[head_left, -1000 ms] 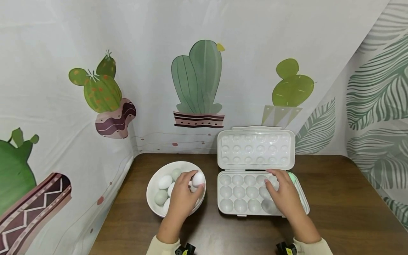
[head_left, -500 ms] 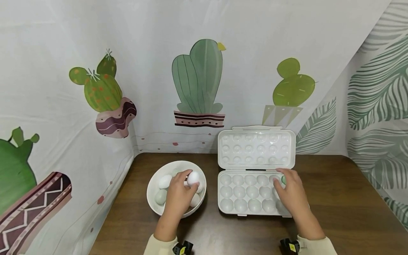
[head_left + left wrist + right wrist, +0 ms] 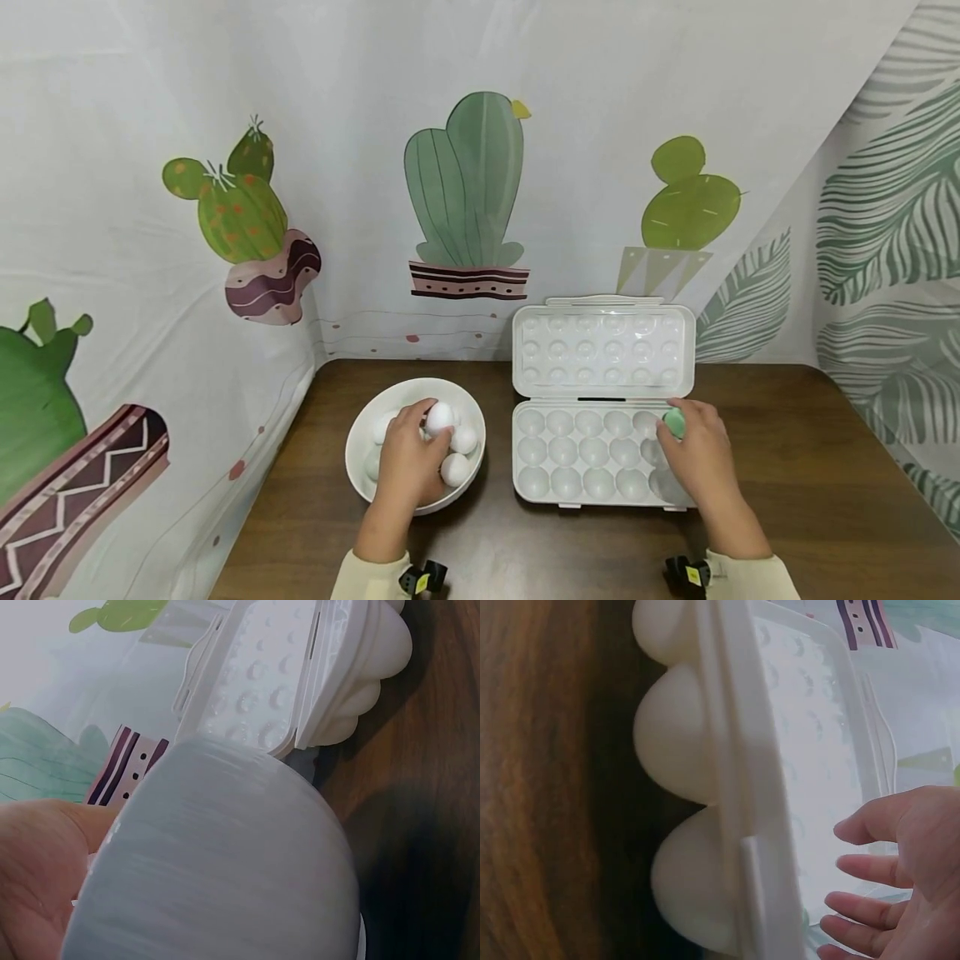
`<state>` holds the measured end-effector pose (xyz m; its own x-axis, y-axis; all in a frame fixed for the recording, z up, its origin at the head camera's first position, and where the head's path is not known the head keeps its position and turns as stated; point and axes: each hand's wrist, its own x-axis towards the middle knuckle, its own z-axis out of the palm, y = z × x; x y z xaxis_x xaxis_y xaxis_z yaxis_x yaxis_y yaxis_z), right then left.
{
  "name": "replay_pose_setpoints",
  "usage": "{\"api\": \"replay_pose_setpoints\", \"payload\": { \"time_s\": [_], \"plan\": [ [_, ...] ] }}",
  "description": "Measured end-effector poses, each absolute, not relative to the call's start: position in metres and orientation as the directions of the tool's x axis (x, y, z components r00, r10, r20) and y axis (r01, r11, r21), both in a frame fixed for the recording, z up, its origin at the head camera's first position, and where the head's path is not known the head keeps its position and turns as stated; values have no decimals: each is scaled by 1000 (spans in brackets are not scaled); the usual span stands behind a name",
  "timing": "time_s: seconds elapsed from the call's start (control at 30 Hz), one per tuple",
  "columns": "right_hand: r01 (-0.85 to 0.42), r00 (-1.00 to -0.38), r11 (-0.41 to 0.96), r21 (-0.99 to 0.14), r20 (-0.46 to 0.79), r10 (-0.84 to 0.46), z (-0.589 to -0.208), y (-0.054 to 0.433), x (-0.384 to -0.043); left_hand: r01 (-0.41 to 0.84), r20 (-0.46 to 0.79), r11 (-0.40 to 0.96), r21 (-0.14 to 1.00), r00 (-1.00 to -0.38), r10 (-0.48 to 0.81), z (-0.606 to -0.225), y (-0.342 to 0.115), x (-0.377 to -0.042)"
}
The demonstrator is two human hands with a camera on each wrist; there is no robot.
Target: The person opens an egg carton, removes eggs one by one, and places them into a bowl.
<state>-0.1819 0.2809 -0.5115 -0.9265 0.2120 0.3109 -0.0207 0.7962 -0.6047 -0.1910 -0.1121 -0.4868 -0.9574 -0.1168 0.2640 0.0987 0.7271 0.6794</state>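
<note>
My left hand (image 3: 405, 454) pinches a white egg (image 3: 440, 418) between thumb and fingers over the white bowl (image 3: 468, 396). More eggs lie in this bowl, among them a white egg (image 3: 456, 470) by its right side; the hand covers others. In the left wrist view the bowl's outer wall (image 3: 225, 855) hides the egg and most of the hand. A green egg (image 3: 674, 423) sits in the back right cup of a lidded egg tray (image 3: 573, 497). Around it is my right hand (image 3: 701, 446), thumb and fingers apart; the right wrist view shows those fingers (image 3: 862, 907) spread and loosely straight.
The tray's clear-topped lid (image 3: 603, 350) stands raised at the back. Bowl and tray rest on a dark wooden table (image 3: 498, 533), with a gap between them. Behind the table hangs a cloth (image 3: 360, 208) printed with cacti.
My left hand has moved left with the white egg, exposing eggs at the bowl's right side. My right hand has slid rightward over the tray cups to the green egg.
</note>
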Motion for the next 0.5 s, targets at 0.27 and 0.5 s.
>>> {"api": "replay_pose_setpoints", "payload": {
  "time_s": [0.27, 0.5],
  "plan": [
    [23, -940, 803, -596, 261, 221, -519, 284, -184, 71, 258, 730, 679, -955, -147, -492, -115, -192],
    [35, -946, 802, -596, 240, 219, -521, 286, -185, 43, 233, 723, 690, -958, -165, -495, -120, -195]
  ]
}}
